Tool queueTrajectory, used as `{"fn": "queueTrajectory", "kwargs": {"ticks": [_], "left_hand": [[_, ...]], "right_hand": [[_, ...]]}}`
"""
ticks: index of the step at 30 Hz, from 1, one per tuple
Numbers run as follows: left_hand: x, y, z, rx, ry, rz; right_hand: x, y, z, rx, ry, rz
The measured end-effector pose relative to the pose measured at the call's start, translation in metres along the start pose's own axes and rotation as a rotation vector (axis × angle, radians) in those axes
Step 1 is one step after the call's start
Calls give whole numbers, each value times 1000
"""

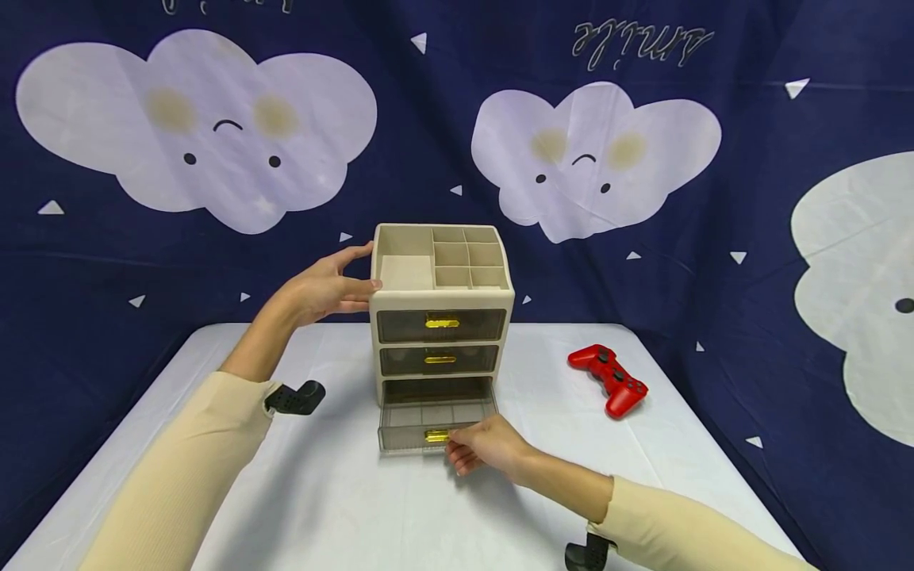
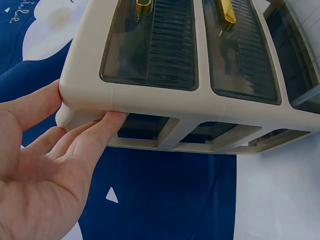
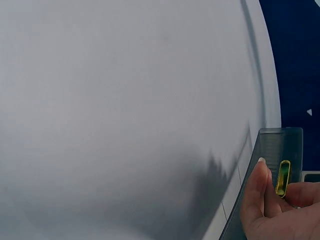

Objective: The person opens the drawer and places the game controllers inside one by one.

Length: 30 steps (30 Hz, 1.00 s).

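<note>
A cream desktop drawer organizer (image 1: 443, 301) stands on the table, with smoky clear drawers and gold handles. Its bottom drawer (image 1: 410, 438) is pulled out and shows a divided inside with nothing in it. My right hand (image 1: 493, 446) pinches this drawer's gold handle (image 3: 283, 177) between thumb and fingers. Against the organizer's upper left side lies my left hand (image 1: 324, 285), its fingers (image 2: 95, 137) nearly straight along the side wall and its thumb at the upper corner. Both upper drawers (image 1: 440, 326) are closed.
A red game controller (image 1: 609, 381) lies to the right of the organizer on the white tabletop (image 1: 343, 492). A dark blue cloth (image 1: 421, 143) with cloud prints hangs behind the table. On top, the organizer has one large and several small compartments.
</note>
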<state>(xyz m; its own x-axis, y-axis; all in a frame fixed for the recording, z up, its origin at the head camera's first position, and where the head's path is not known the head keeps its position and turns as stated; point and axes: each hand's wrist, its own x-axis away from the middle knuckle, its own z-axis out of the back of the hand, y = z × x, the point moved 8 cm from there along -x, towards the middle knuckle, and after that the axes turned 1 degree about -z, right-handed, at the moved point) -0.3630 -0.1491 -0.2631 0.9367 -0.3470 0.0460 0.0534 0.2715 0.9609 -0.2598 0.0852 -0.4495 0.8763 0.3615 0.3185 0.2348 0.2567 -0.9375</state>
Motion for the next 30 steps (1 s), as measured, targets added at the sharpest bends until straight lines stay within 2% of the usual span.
{"fn": "queueTrajectory", "kwargs": {"ticks": [7, 21, 26, 30], "left_hand": [[2, 1, 0, -7, 8, 6], [0, 0, -1, 2, 4, 9], [0, 1, -1, -2, 7, 8], [0, 1, -1, -9, 8, 9]], "right_hand": [[9, 5, -4, 2, -26, 6], [15, 10, -9, -16, -42, -11], [16, 9, -10, 16, -65, -22], [17, 4, -8, 60, -114, -52]]}}
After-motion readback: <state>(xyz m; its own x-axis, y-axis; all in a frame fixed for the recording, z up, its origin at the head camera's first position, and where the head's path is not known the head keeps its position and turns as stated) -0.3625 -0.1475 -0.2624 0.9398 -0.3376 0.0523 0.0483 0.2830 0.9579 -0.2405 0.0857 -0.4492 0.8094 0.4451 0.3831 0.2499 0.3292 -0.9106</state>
